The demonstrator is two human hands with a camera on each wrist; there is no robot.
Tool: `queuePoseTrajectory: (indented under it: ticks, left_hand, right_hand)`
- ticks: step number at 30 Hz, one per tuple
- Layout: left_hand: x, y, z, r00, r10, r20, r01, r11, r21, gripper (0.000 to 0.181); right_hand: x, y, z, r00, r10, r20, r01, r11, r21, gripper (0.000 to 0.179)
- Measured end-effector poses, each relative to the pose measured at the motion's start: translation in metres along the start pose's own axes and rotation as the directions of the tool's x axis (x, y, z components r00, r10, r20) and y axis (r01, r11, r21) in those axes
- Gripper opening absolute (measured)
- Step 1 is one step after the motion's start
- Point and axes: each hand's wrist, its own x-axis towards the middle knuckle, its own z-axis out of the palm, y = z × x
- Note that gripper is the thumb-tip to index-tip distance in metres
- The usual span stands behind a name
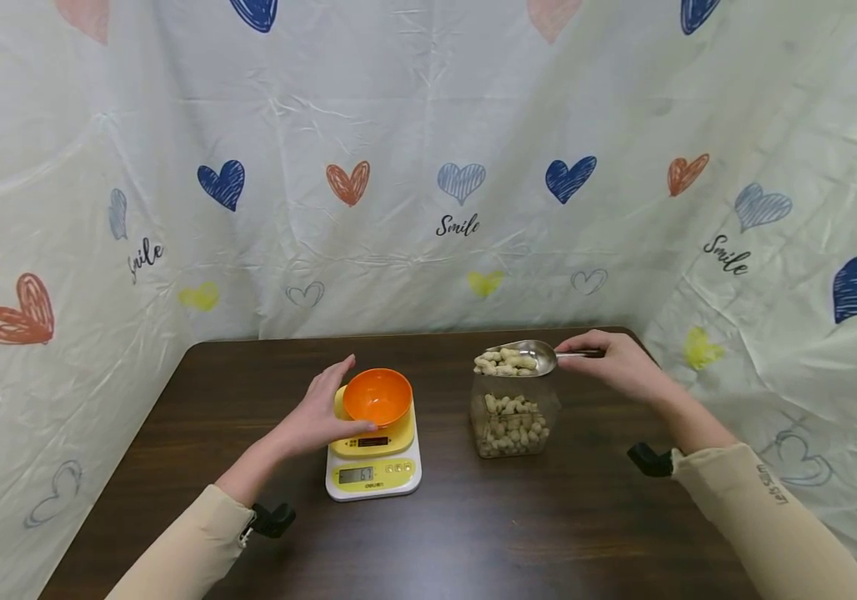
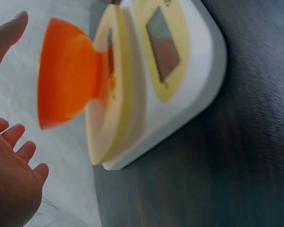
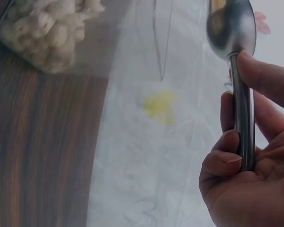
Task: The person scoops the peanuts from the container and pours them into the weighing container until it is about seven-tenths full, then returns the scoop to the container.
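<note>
An orange bowl (image 1: 378,397) stands on the yellow plate of a white-and-yellow kitchen scale (image 1: 411,482), whose small display is lit. My left hand (image 1: 319,417) is around the bowl's left side with thumb and fingers spread; in the left wrist view the fingers (image 2: 26,151) look apart from the bowl (image 2: 68,75). To the right, my right hand (image 1: 616,362) grips the handle of a metal scoop (image 1: 543,357) heaped with peanuts (image 1: 502,363). The scoop is over a clear container (image 1: 550,400) partly filled with unshelled peanuts. In the right wrist view, fingers wrap the handle (image 3: 244,127).
Everything stands on a dark wooden table (image 1: 248,392). A white curtain (image 1: 398,283) printed with hearts hangs behind the table and along its sides. The container is to the right of the scale, with a gap of bare tabletop between them.
</note>
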Motion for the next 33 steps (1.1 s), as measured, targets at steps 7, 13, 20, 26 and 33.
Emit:
queuePoseTrajectory:
  ticks: [7, 13, 20, 26, 33]
  left_hand:
    - [0.002, -0.015, 0.006, 0.999, -0.032, 0.019, 0.032, 0.999, -0.003, 0.123]
    - [0.005, -0.022, 0.012, 0.997, -0.062, 0.048, 0.063, 0.998, -0.008, 0.123]
    - [0.009, -0.022, 0.015, 0.996, -0.082, 0.045, 0.083, 0.997, -0.004, 0.124]
    - [0.011, -0.023, 0.015, 0.995, -0.088, 0.052, 0.088, 0.996, -0.012, 0.125]
    - [0.01, -0.023, 0.016, 0.993, -0.099, 0.059, 0.1, 0.995, -0.013, 0.123]
  right_hand:
    - [0.004, -0.015, 0.011, 1.0, 0.003, 0.014, -0.004, 1.0, 0.024, 0.045]
    - [0.014, -0.029, 0.028, 1.0, -0.002, 0.029, 0.0, 0.997, 0.074, 0.042]
    - [0.025, -0.044, 0.044, 0.998, -0.032, 0.049, 0.027, 0.994, 0.106, 0.041]
    - [0.033, -0.054, 0.058, 0.997, -0.043, 0.062, 0.034, 0.99, 0.136, 0.038]
    - [0.043, -0.063, 0.075, 0.995, -0.066, 0.079, 0.056, 0.991, 0.118, 0.031]
